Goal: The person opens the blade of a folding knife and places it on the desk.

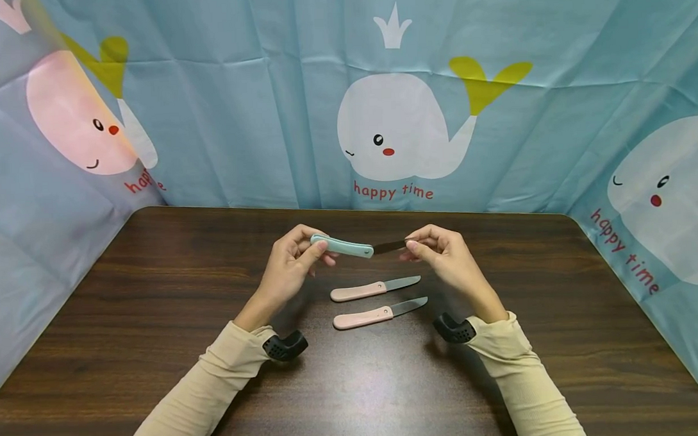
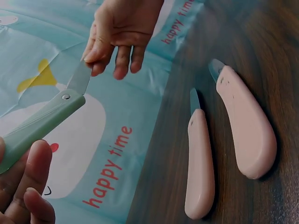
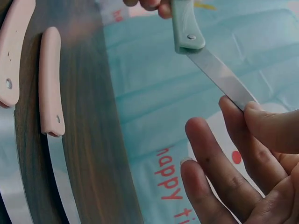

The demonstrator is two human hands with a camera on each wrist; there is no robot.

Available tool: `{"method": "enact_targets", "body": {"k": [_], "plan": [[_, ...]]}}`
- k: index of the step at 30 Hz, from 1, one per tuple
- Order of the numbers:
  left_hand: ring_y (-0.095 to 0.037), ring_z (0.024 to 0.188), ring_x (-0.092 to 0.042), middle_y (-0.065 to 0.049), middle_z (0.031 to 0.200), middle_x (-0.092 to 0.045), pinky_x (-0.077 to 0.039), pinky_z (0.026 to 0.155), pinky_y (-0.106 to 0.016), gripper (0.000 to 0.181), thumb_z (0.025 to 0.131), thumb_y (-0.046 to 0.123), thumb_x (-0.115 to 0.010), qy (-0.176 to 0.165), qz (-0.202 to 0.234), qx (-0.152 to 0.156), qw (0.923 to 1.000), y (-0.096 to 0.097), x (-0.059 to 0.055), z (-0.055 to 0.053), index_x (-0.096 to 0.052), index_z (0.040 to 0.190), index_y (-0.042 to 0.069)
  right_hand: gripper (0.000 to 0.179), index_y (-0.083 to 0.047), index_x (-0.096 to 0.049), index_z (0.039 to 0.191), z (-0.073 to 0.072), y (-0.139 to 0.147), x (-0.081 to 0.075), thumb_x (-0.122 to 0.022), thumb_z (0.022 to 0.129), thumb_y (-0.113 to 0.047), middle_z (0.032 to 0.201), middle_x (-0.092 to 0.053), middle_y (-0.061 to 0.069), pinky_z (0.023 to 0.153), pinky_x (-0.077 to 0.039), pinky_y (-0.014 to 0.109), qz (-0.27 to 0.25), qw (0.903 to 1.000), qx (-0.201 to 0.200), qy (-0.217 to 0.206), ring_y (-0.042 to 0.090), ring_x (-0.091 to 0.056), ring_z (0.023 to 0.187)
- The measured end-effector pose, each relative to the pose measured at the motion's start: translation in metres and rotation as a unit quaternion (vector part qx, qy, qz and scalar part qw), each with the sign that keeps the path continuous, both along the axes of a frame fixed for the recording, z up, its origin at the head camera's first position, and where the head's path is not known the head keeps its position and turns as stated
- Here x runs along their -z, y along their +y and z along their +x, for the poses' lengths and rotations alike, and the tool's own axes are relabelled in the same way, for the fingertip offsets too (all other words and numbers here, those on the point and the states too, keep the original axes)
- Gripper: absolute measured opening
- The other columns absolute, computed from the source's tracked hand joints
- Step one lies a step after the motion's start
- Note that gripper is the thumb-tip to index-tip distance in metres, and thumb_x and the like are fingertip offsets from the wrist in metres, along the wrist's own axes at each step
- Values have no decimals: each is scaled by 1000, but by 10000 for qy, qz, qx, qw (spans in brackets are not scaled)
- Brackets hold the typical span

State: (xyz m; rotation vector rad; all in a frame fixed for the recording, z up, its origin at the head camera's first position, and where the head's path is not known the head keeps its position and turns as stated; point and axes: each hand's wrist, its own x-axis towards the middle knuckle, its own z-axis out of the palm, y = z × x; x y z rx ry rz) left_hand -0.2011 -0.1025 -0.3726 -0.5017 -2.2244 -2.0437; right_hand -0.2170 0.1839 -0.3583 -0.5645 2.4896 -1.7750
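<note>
A folding knife (image 1: 342, 246) with a mint-green handle is held up above the table, its blade swung out to the right. My left hand (image 1: 292, 257) grips the handle near its rear end. With thumb and index finger, my right hand (image 1: 442, 253) pinches the blade (image 3: 222, 74) close to its tip, the other fingers spread apart in the right wrist view. On the table below lie two pink-handled folding knives, both unfolded: the farther pink knife (image 1: 360, 292) and the nearer pink knife (image 1: 364, 317), side by side with blades pointing right.
The dark wood-grain table (image 1: 128, 354) reaches back to a light-blue curtain (image 1: 219, 133) printed with whales and lettering. Black wrist cameras sit at both cuffs, one a left wrist camera (image 1: 285, 346) and the other a right wrist camera (image 1: 454, 328).
</note>
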Motion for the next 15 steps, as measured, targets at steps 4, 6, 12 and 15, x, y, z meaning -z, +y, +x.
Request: {"method": "enact_targets", "body": {"k": [4,6,12,15], "plan": [[-6,71,-68,17,79,-74,-43,54,-25,16,101,8,-56,14,259,55,9996,-1,0,0,-55,111,-5,15,8,-61,107,0,1,0,-59,99,-5,102,-71,31,82,-58,37,21,10000,-68,-54,6,-73,83],[-9,72,-69,16,80,-74,-44,54,-25,16,101,8,-56,18,345,58,9994,-1,0,0,-54,111,-5,15,7,-61,105,0,1,0,-59,99,-6,104,-71,31,80,-58,32,68,9998,-105,-122,9,-74,85],[-10,71,-69,12,81,-75,-43,53,-24,12,102,8,-54,-3,652,62,9979,-2,-1,0,-55,110,-1,16,5,-61,104,1,-1,2,-60,99,-10,103,-73,25,81,-57,33,276,9987,-153,-405,16,-74,87],[-7,72,-69,12,82,-76,-44,55,-23,10,103,11,-53,-167,620,122,9979,-5,-1,0,-56,110,4,16,5,-62,105,1,-1,2,-59,99,-10,105,-72,27,83,-57,37,364,9985,-144,-395,15,-74,86]]}}
